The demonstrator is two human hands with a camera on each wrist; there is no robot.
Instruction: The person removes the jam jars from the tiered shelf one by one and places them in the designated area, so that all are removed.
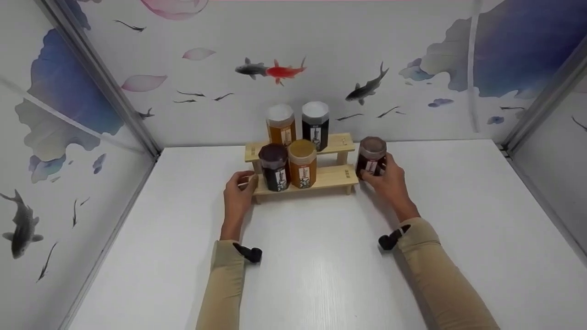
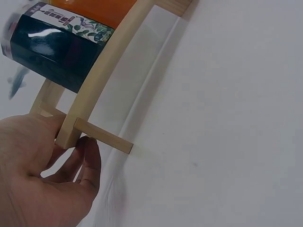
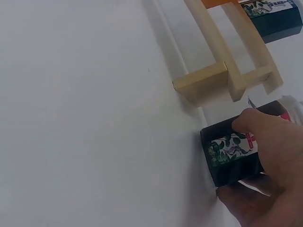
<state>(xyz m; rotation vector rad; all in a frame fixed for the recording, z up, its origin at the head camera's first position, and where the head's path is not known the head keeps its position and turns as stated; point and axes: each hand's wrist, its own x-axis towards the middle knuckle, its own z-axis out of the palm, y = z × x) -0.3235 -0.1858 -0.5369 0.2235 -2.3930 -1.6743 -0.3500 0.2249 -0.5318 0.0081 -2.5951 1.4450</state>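
A two-step wooden stand [image 1: 332, 177] carries several jars on the white table. My left hand [image 1: 237, 196] pinches the left end of its lower step, with fingertips below the board in the left wrist view. To the right of the stand, my right hand [image 1: 393, 184] grips a dark jar [image 1: 367, 161] with a brownish lid, thumb on the near side. That jar is upright; whether its base touches the table I cannot tell. On the lower step stand a dark jar [image 1: 274, 169] and an amber jar [image 1: 302, 167], side by side at the left.
On the upper step stand a white-lidded amber jar [image 1: 280, 126] and a white-lidded dark jar [image 1: 315, 128]. Behind the table [image 1: 302, 256] rises a white wall [image 1: 321, 27] painted with fish and petals. Side panels border it at left and right.
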